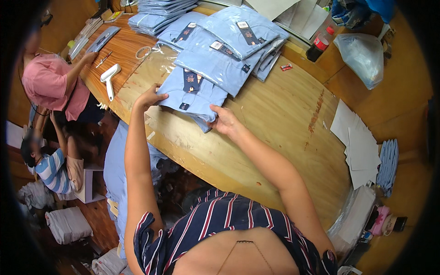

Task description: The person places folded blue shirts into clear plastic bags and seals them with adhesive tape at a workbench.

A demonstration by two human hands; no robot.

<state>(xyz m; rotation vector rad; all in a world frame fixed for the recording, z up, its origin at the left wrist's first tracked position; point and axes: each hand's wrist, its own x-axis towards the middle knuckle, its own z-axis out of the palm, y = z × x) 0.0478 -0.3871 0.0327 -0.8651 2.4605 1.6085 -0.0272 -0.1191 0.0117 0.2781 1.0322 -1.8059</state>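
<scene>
A folded light blue shirt [195, 94] with a dark tag lies on the wooden table [275, 119], nearest of a spread of similar folded shirts [229, 41]. My left hand [149, 97] grips its left edge. My right hand [224, 120] holds its lower right corner. Both arms reach forward across the table edge.
A taller stack of blue shirts [160, 11] stands at the back. White card sheets [360, 146] and folded blue cloth [388, 165] lie at right. A dark bottle with a red cap [319, 44], a clear bag [364, 55], a white lint roller [110, 78] and a tape roll [143, 52] are around. Two other people [50, 82] are at left.
</scene>
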